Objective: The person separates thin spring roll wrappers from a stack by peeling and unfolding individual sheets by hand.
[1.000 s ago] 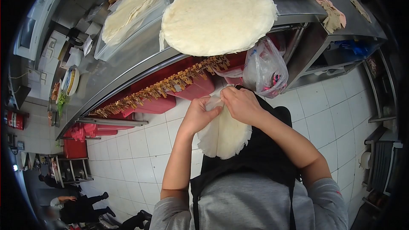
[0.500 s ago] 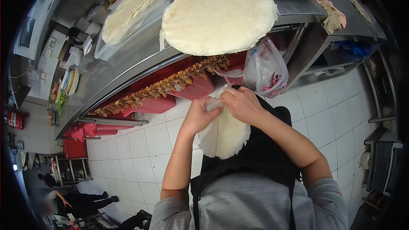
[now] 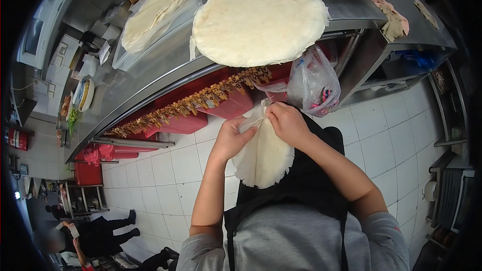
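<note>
Head view: The left hand [image 3: 233, 138] grasps a thin pale sheet [image 3: 265, 158] at its upper left, thumb laid across the surface. The right hand [image 3: 285, 123] pinches the same sheet near its top edge, fingers bent. The sheet is held off the desk [image 3: 155, 78], between it and the wearer's body, partly in front of a black apron [image 3: 321, 170]. A crease runs down the sheet; its lower edge is ragged.

A broad round stack of similar sheets [image 3: 258, 22] lies on the desk beyond the hands, its near edge overhanging the desk front. To the left of the stack, a clear tray [image 3: 176, 27] contains further sheets, unevenly piled. Below the desk edge hangs a row of wooden clips [image 3: 191, 104], with red containers behind and beneath. A clear plastic bag [image 3: 312, 83] hangs just beyond the right hand. Crumpled cloths [image 3: 392, 20] lie on the steel surface at right. A person in dark clothing [image 3: 103, 233] appears at lower left, well apart from the work.
</note>
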The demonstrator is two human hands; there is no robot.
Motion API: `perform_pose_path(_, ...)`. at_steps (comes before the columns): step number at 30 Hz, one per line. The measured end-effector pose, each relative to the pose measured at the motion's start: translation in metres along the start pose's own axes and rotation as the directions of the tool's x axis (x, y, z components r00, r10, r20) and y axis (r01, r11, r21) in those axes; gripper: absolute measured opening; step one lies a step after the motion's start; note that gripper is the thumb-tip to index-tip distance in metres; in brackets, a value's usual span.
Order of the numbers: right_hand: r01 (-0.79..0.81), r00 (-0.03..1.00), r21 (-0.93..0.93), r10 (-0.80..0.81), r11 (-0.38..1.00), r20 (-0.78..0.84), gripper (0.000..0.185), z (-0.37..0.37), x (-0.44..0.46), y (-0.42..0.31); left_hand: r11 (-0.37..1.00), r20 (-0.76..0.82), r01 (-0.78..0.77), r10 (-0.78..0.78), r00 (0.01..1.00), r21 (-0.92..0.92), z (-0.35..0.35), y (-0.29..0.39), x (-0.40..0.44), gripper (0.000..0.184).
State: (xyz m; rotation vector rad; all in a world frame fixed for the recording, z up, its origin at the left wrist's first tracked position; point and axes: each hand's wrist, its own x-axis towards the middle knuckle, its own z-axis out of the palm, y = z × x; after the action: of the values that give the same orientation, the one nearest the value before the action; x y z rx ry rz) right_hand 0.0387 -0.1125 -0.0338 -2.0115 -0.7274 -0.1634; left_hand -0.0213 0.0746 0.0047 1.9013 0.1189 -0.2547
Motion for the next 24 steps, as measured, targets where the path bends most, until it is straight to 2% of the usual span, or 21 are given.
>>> perform_pose_path(5,-0.01,1.0,0.076,0.008,0.997,0.025,0.014,-0.001,0.001,-0.001,0.996,-0.024,0.058,-0.06,0.998,-0.068,0.003,0.002,-0.001,0.018)
perform_pose_path(11,0.081,0.996,-0.105,-0.077,0.991,0.043,0.013,-0.006,-0.002,-0.015,0.996,-0.059,-0.037,0.042,0.997,0.081,0.009,0.006,0.001,0.016)
perform_pose_path(13,0.168,0.986,-0.178,-0.165,0.97,0.033,0.012,-0.004,0.0,-0.012,0.984,-0.064,-0.061,0.073,0.995,0.168,0.009,0.014,-0.001,0.016)
perform_pose_path(17,0.238,0.97,-0.259,-0.241,0.936,0.021,0.012,-0.001,0.003,-0.005,0.977,-0.074,-0.02,0.036,0.997,0.214,0.009,0.015,-0.003,0.017)
perform_pose_path(20,0.233,0.971,-0.232,-0.239,0.944,0.003,0.01,0.002,0.003,-0.004,0.972,-0.073,-0.046,0.065,0.995,0.23,0.009,0.016,-0.005,0.017)
perform_pose_path(24,0.102,0.992,-0.033,-0.104,0.994,-0.07,0.011,0.001,0.0,-0.001,0.975,-0.1,-0.055,0.078,0.992,0.215,0.004,0.02,-0.008,0.016)
